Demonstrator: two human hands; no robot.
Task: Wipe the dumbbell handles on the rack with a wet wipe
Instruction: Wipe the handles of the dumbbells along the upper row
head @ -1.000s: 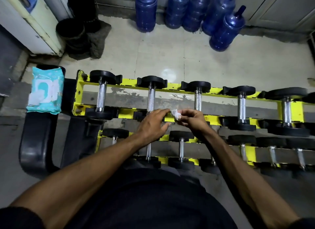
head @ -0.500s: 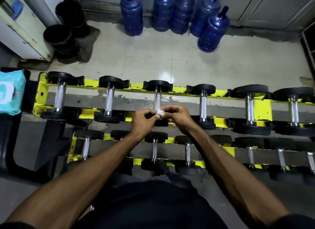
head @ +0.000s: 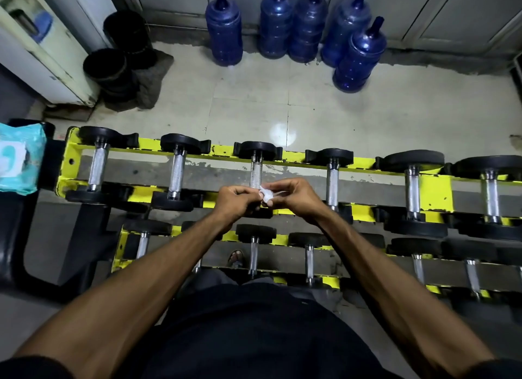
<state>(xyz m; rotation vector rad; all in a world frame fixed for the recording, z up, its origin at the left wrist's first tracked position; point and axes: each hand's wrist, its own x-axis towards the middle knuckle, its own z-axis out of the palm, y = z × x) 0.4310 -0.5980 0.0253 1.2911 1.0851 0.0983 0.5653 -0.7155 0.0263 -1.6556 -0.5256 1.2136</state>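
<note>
A yellow two-tier rack holds several black dumbbells with metal handles. Over the near end of the third top-row handle, my left hand and my right hand meet. Between their fingertips is a small crumpled white wet wipe, pinched from both sides. The wipe is just above the near end of that handle; whether it touches it I cannot tell. A teal wet wipe pack lies on a black bench at the left edge.
Several blue water jugs stand on the tiled floor beyond the rack. Stacked black buckets sit at the back left beside a white cabinet. A sandalled foot shows under the lower tier.
The view has shifted right along the rack, so the wipe pack slid to the left edge. Both hands have kept the wipe between them and now sit over the third handle.
</note>
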